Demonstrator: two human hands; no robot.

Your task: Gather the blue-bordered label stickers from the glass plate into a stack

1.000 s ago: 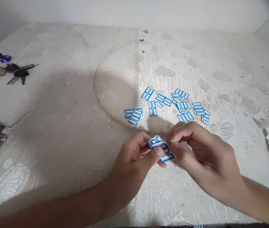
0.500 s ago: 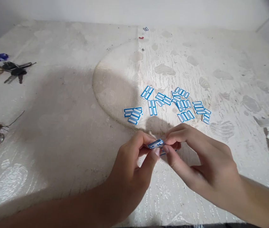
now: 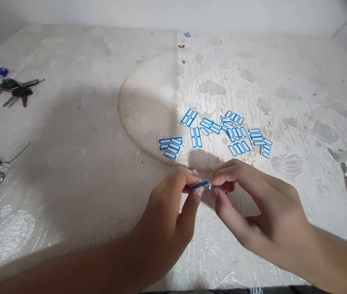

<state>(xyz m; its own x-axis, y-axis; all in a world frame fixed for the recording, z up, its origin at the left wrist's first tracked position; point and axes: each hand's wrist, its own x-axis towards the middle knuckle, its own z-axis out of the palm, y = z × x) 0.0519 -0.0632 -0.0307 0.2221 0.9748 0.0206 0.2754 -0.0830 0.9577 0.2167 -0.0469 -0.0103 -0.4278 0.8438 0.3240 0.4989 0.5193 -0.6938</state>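
I observe the left hand (image 3: 167, 208) pinching a thin blue-and-white paper stack (image 3: 201, 185), apparently to control its edges; beside the stack, the right hand (image 3: 267, 214) is slightly parted, its hold indeterminable to me.

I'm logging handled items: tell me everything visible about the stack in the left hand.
The stack looks like several thin paper-like pieces, blue and white, edges slightly uneven. It is turned nearly edge-on, faces mostly hidden. The left hand pinches it over the table; the right hand is near its right end, contact unclear.
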